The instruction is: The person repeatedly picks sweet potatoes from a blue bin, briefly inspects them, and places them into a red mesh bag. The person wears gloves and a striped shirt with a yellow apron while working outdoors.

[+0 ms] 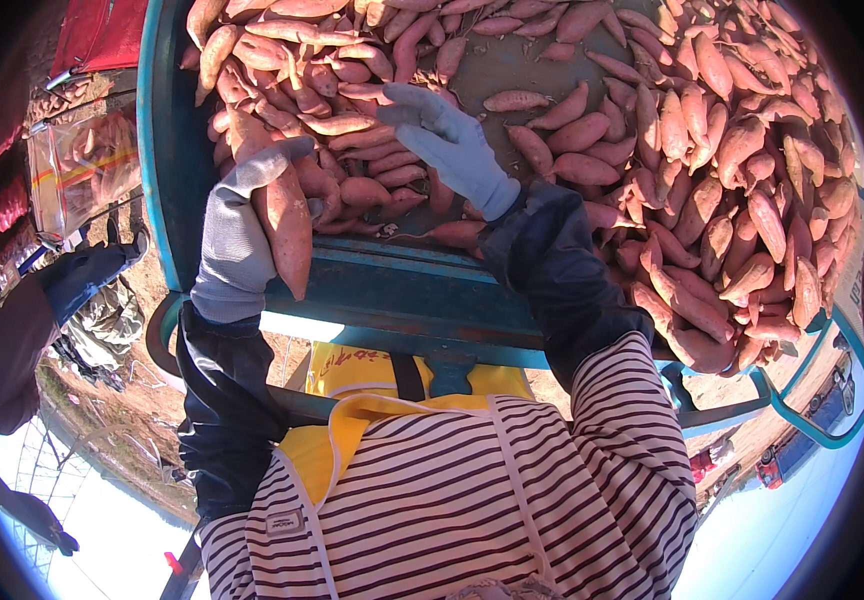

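Note:
My left hand [241,217], in a grey knit glove, is closed around a large sweet potato [287,229] near the left wall of a teal metal sorting table. The pointed end of this root hangs over the table's near edge [402,281]. My right hand [451,146], gloved in light grey, hovers palm down with its fingers spread and holds nothing. Under and beyond both hands lies a heap of sweet potatoes [357,124]. Several loose ones lie to the right of my right hand, on the table's bare metal surface [492,71].
A tall pile of sweet potatoes [724,157] fills the right side. At the left stands a clear plastic bag [83,169] of sweet potatoes, below a red sheet [102,34]. Another person's dark sleeve [79,277] reaches in there. The teal rim [151,150] borders the table's left side.

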The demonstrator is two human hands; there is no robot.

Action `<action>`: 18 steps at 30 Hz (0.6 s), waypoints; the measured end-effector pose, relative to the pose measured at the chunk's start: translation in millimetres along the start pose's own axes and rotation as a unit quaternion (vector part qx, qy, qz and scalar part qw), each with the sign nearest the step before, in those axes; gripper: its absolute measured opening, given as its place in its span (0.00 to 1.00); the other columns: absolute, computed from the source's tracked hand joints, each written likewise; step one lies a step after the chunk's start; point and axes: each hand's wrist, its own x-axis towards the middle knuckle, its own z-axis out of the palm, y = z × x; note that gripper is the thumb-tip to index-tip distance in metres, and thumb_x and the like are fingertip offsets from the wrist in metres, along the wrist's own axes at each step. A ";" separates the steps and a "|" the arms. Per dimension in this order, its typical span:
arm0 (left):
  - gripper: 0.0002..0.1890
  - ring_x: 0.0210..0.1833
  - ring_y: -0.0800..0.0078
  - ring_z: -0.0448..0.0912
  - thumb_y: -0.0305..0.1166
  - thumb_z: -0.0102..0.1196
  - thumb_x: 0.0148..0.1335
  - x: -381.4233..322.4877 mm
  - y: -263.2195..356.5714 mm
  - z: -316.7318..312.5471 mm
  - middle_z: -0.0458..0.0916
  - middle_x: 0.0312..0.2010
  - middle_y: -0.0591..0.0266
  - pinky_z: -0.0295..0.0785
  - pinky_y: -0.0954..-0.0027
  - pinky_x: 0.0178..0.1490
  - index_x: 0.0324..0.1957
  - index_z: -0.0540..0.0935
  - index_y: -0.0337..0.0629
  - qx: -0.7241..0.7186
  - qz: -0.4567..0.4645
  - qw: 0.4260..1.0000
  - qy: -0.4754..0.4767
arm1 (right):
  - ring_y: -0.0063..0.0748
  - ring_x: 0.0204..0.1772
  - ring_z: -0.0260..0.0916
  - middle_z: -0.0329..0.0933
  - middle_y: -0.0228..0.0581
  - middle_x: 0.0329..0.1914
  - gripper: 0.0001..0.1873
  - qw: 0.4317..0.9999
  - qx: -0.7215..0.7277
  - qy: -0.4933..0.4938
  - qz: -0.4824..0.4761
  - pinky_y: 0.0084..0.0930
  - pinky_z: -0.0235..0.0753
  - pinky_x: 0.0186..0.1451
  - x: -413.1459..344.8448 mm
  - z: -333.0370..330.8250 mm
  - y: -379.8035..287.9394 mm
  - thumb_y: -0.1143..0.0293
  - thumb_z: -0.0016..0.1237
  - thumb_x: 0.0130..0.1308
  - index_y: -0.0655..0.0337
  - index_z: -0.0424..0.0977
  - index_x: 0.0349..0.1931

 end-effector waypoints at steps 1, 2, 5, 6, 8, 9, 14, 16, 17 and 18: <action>0.21 0.34 0.65 0.79 0.38 0.49 0.58 -0.1 0.0 0.4 0.81 0.30 0.51 0.73 0.72 0.41 0.48 0.74 0.29 0.052 0.029 0.998 0.017 | 0.29 0.57 0.71 0.73 0.40 0.54 0.24 0.981 -0.174 0.085 -0.003 0.24 0.69 0.60 5.9 -38.9 9.3 0.72 0.47 0.65 0.60 0.64 0.62; 0.23 0.33 0.67 0.78 0.38 0.48 0.59 -4.3 1.3 3.0 0.81 0.30 0.52 0.71 0.73 0.41 0.50 0.73 0.29 0.060 0.038 0.997 0.035 | 0.37 0.56 0.71 0.73 0.44 0.53 0.25 0.919 -0.363 0.152 0.026 0.29 0.69 0.59 7.1 -78.2 8.5 0.65 0.49 0.62 0.59 0.66 0.60; 0.25 0.31 0.70 0.76 0.40 0.48 0.59 -6.7 5.9 12.6 0.81 0.30 0.54 0.69 0.73 0.40 0.52 0.71 0.29 0.062 0.051 0.996 0.050 | 0.47 0.60 0.68 0.73 0.47 0.54 0.33 0.642 -0.702 0.273 0.141 0.40 0.62 0.64 -5.8 -199.9 12.7 0.51 0.47 0.60 0.53 0.62 0.64; 0.25 0.32 0.69 0.76 0.40 0.48 0.59 -5.2 4.4 11.1 0.81 0.30 0.53 0.70 0.73 0.40 0.52 0.71 0.29 0.064 0.046 0.996 0.039 | 0.48 0.60 0.68 0.74 0.48 0.54 0.36 0.579 -0.722 0.305 0.225 0.44 0.58 0.66 -9.6 -215.5 6.0 0.48 0.47 0.59 0.52 0.58 0.66; 0.25 0.33 0.69 0.77 0.41 0.48 0.59 -3.0 4.5 6.3 0.81 0.30 0.53 0.70 0.72 0.41 0.52 0.71 0.29 0.070 0.042 0.996 0.020 | 0.51 0.62 0.67 0.72 0.49 0.57 0.39 0.508 -0.766 0.259 0.298 0.48 0.53 0.68 -11.5 -235.7 7.3 0.45 0.46 0.59 0.51 0.55 0.68; 0.26 0.34 0.68 0.77 0.41 0.48 0.59 -3.8 3.8 6.8 0.81 0.30 0.51 0.70 0.73 0.41 0.53 0.70 0.29 0.108 0.063 0.992 0.006 | 0.52 0.63 0.66 0.71 0.50 0.58 0.40 0.470 -0.784 0.236 0.330 0.50 0.51 0.69 -7.1 -234.9 7.8 0.44 0.45 0.58 0.50 0.53 0.69; 0.26 0.35 0.64 0.76 0.40 0.47 0.59 -2.9 3.8 5.2 0.80 0.30 0.49 0.69 0.70 0.43 0.53 0.69 0.28 0.065 0.058 0.996 -0.020 | 0.52 0.63 0.66 0.67 0.53 0.62 0.42 0.629 -0.662 0.258 0.313 0.51 0.58 0.66 16.2 -206.6 19.7 0.46 0.48 0.57 0.49 0.51 0.70; 0.26 0.35 0.64 0.76 0.40 0.47 0.59 -3.7 5.6 9.4 0.79 0.30 0.50 0.69 0.70 0.44 0.53 0.69 0.28 0.068 0.056 0.996 -0.014 | 0.52 0.60 0.68 0.67 0.51 0.61 0.39 0.696 -0.614 0.287 0.236 0.46 0.63 0.63 21.7 -183.3 45.4 0.49 0.51 0.56 0.46 0.56 0.68; 0.26 0.35 0.65 0.76 0.41 0.47 0.59 -3.4 6.8 10.3 0.79 0.29 0.50 0.68 0.70 0.44 0.52 0.70 0.28 0.074 0.054 0.996 -0.013 | 0.51 0.59 0.69 0.68 0.50 0.60 0.37 0.729 -0.598 0.287 0.167 0.42 0.65 0.62 21.1 -177.4 52.1 0.51 0.51 0.58 0.50 0.57 0.67; 0.26 0.35 0.65 0.76 0.41 0.48 0.59 -4.3 7.4 10.2 0.79 0.29 0.51 0.68 0.70 0.44 0.52 0.70 0.28 0.076 0.054 0.996 -0.008 | 0.49 0.58 0.70 0.69 0.50 0.59 0.35 0.759 -0.579 0.281 0.097 0.39 0.67 0.61 22.4 -168.0 54.0 0.53 0.51 0.60 0.53 0.58 0.67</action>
